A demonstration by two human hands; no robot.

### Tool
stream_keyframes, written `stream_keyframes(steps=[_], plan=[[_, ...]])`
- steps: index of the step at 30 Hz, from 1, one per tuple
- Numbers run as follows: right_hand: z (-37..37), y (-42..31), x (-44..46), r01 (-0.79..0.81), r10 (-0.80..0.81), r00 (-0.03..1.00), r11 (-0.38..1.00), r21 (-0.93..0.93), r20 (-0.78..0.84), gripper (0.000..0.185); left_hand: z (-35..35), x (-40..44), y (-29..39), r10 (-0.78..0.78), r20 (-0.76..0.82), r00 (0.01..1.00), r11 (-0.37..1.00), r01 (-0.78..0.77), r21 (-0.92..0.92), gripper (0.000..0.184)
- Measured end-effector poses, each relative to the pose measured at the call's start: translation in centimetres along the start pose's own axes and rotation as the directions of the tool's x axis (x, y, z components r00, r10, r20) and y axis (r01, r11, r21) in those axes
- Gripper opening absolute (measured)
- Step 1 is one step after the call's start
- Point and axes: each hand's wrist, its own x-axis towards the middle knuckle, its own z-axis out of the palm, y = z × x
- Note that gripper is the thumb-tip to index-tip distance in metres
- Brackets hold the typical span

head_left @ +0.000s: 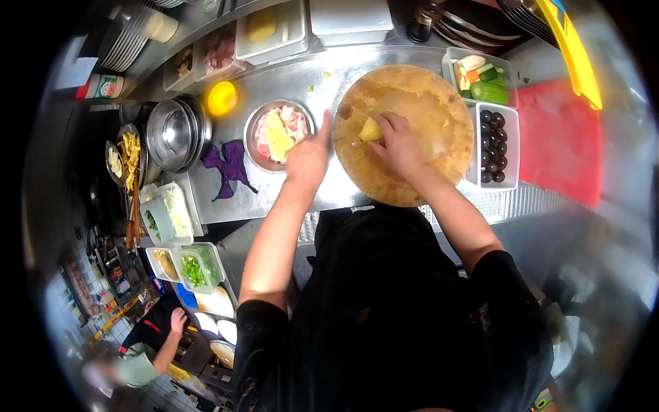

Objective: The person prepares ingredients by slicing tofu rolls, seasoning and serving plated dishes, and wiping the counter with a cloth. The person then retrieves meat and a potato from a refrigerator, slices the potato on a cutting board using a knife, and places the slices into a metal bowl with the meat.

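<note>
A round wooden chopping board (439, 103) lies on the steel counter. On its left half, my right hand (399, 150) has its fingers closed around a yellow chunk of food (371, 129), whose exact kind I cannot make out. My left hand (307, 162) is at the right rim of a metal bowl (255, 159), its index finger stretched out towards the board; the other fingers are partly hidden. Inside the bowl are pale pink meat slices (295, 122) and yellow slices (279, 144). Small yellow scraps lie on the board and counter.
Left of the bowl are a purple cloth (232, 168), stacked metal bowls (171, 134) and a yellow cup (222, 98). Right of the board stand a vegetable tub (489, 93), a tub of dark eggs or fruit (493, 147) and a red board (559, 141). Another person (147, 350) works lower left.
</note>
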Motion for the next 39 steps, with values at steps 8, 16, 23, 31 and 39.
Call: stream_keyframes(steps=[8,16,23,31,39], plan=[[-1.0,0.0,1.2,-0.012,0.015,0.968,1.000,-0.013,0.250,0.056,-0.9,-3.9,-0.6,-0.007,-0.048,0.999,0.991,0.000,-0.136,0.084],[-0.4,-0.2,1.9,-0.061,0.056,0.988,0.998,0.034,0.141,0.051,3.5,-11.2,-4.9,-0.161,0.217,0.963,0.346,0.261,-0.901,0.078],[0.1,-1.7,2.3,-0.111,0.100,0.987,0.990,0.085,0.125,0.045,6.0,-10.3,-2.3,-0.020,0.393,0.919,0.098,0.393,-0.914,0.074],[7.5,-10.0,8.5,0.048,-0.119,0.960,0.961,0.271,0.253,0.046,3.4,-15.6,-4.8,-0.447,0.177,0.877,0.195,0.288,-0.938,0.075],[16.9,-7.4,14.2,-0.261,0.273,0.850,0.961,-0.090,0.450,0.052,4.0,-18.2,-9.8,-0.732,-0.255,0.632,0.617,0.457,-0.640,0.073]])
